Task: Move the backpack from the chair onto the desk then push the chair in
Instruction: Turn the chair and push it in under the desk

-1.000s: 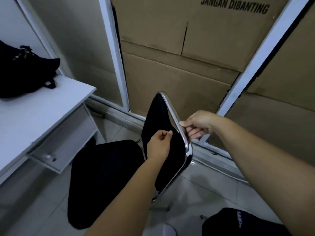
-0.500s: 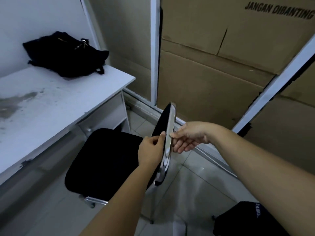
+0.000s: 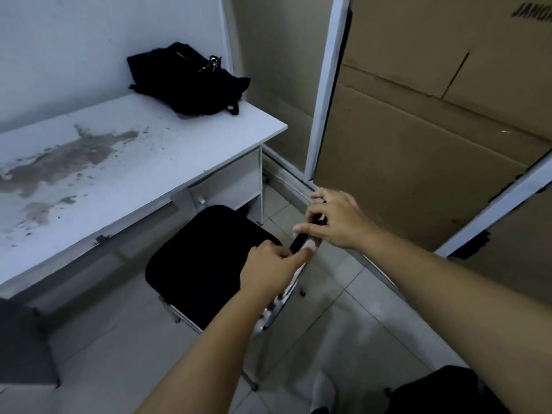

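Gripping the chair [image 3: 209,258] backrest with both hands, left [image 3: 268,270] and right [image 3: 337,219], backpack [image 3: 191,79] already on the worktop [image 3: 119,162], the person should next push it under.

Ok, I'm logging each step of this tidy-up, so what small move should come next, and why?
Probably a steady push on the chair's backrest toward the desk. The backpack already lies on the desk's far corner, both the left hand and the right hand grip the backrest, and most of the seat sits outside the desk edge.
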